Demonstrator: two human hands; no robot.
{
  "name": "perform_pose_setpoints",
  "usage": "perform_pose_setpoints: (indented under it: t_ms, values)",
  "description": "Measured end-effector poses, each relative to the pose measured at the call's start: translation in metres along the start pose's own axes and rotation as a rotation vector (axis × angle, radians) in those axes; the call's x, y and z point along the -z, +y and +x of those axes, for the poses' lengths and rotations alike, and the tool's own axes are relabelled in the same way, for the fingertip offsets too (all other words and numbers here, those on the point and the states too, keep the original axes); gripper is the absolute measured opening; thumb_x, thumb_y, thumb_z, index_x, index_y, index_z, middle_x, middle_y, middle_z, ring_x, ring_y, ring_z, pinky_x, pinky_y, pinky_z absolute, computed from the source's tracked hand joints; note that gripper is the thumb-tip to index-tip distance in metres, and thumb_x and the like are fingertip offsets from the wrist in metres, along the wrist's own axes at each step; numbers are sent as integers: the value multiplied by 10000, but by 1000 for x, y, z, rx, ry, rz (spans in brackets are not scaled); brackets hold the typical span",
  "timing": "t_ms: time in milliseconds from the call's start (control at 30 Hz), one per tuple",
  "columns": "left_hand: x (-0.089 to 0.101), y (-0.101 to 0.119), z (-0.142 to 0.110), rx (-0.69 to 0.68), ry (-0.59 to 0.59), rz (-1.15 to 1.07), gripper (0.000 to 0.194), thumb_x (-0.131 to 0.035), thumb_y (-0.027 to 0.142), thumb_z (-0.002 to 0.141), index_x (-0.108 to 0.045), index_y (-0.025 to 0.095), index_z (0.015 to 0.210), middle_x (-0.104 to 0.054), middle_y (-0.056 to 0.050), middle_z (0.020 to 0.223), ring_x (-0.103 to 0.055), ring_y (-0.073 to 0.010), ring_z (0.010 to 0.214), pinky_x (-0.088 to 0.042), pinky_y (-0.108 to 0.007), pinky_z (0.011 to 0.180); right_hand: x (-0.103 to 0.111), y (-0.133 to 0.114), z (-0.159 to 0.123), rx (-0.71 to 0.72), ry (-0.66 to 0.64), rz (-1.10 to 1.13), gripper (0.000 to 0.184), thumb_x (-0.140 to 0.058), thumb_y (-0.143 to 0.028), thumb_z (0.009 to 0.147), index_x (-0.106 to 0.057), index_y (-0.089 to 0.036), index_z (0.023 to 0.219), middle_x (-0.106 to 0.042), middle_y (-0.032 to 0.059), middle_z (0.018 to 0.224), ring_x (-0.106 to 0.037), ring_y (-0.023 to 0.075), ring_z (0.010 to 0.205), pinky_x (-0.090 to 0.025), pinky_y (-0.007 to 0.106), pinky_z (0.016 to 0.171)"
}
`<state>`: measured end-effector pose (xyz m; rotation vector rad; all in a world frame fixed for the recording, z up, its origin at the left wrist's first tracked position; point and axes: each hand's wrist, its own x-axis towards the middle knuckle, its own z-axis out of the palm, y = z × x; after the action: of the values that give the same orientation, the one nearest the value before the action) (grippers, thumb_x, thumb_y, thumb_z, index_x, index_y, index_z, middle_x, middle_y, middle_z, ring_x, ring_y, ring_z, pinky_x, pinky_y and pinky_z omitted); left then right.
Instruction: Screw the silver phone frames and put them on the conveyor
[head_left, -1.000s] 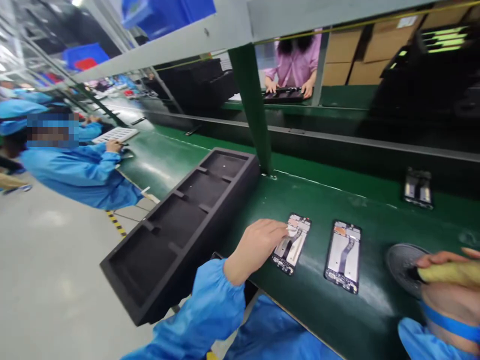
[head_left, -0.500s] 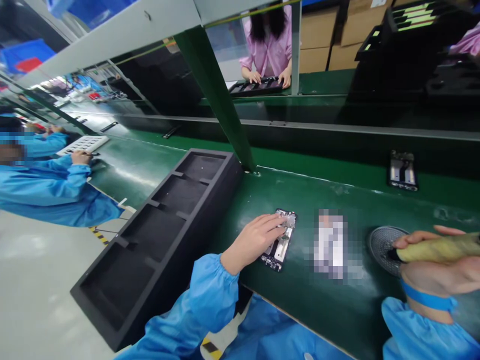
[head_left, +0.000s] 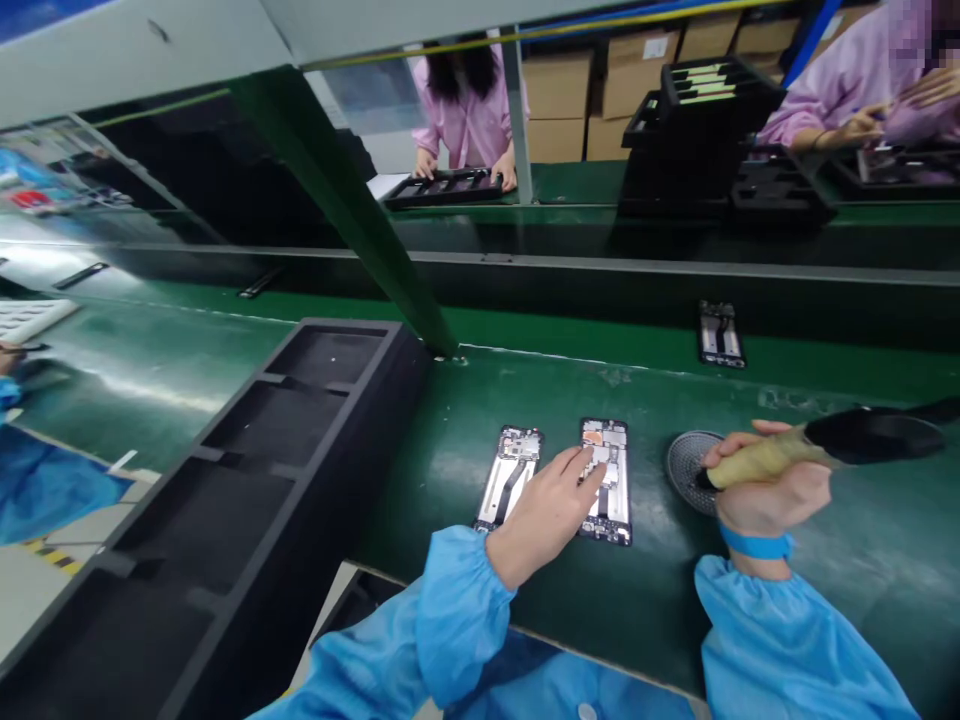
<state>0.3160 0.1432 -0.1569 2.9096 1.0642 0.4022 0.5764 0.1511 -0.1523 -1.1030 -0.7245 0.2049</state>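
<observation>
My left hand lies with fingers stretched out over the upper part of an opened phone body, touching it. Just left of it, partly behind that hand, a second opened phone body shows its circuit board and a dark ribbon cable. In my right hand is an electric screwdriver with a yellow-wrapped grip and a black rear end. Its black tip points at a round grey dish with a dotted surface; whether it touches is unclear. A blue band circles my right wrist.
A long black tray with several compartments stands left. A third phone body lies on the far green strip. A green post rises behind the bench. Across the divider, people in pink handle black trays.
My left hand has moved right, from the left phone body onto the one beside it. My right hand still holds the screwdriver at the dish. The camera view has swung right.
</observation>
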Motion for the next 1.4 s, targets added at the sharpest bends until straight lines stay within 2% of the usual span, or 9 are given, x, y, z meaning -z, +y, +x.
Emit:
perform_pose_setpoints:
  t_ms: [100,200,267,367,500,600,800,1100,1400]
  values:
    - [4,-8,-11,-35,7,-85,307,-616,191,1137,-696,169,1432,-714,-144,1509,-670,-305,1403,-625,-434,1156,1,1,0,31,-24,22,653,-500,-812,985,-709,-194,967,-606,46,578,-560,237,402,-446,360,359]
    - [7,-18,-9,-36,-15,-151,273,-585,216,1163,-748,222,1381,-751,-115,1419,-713,-276,1297,-650,-416,1065,2,3,0,43,-32,24,648,-488,-793,1010,-708,-184,978,-607,42,590,-568,235,407,-455,356,368]
    - [8,-25,0,-57,-33,-205,255,-584,269,1178,-778,241,1340,-759,-98,1393,-725,-257,1244,-646,-400,1043,2,3,0,32,-39,12,641,-471,-788,1018,-707,-192,986,-609,33,596,-575,236,416,-461,358,378]
    - [6,-36,20,-64,-13,-249,253,-611,307,1175,-788,260,1351,-740,-89,1454,-707,-258,1283,-624,-418,1073,2,3,-1,27,-36,2,657,-461,-816,1015,-701,-205,981,-606,25,591,-567,237,413,-456,360,376]
    - [-5,-44,49,38,51,-167,270,-647,231,1149,-775,230,1387,-738,-100,1468,-693,-283,1298,-614,-440,1042,2,0,-1,17,-33,2,655,-474,-813,1012,-701,-199,991,-610,36,600,-579,242,431,-467,368,383]
    - [-13,-43,58,28,48,-106,310,-634,168,1142,-747,212,1427,-739,-110,1470,-682,-280,1329,-607,-426,1011,0,-3,-1,3,-23,-3,669,-517,-855,976,-705,-214,968,-605,39,584,-569,249,427,-456,376,371]
    - [-19,-44,51,-24,71,-126,286,-613,164,1150,-760,221,1389,-741,-95,1495,-683,-271,1371,-605,-422,1056,-2,-9,-1,-29,-19,-39,692,-514,-919,940,-703,-253,944,-591,29,575,-550,253,431,-455,397,374]
    - [-24,-47,54,-12,112,-160,272,-607,175,1156,-756,186,1384,-743,-107,1510,-677,-275,1413,-612,-437,1105,-3,-7,0,-19,3,-43,680,-499,-885,945,-690,-232,934,-587,30,561,-545,246,420,-440,386,373]
    - [-30,-51,51,-19,117,-318,241,-652,242,1154,-798,208,1342,-765,-84,1494,-712,-229,1400,-598,-405,1203,-2,-7,-1,-17,-5,-17,654,-527,-868,951,-702,-238,936,-597,32,569,-552,238,419,-452,368,371]
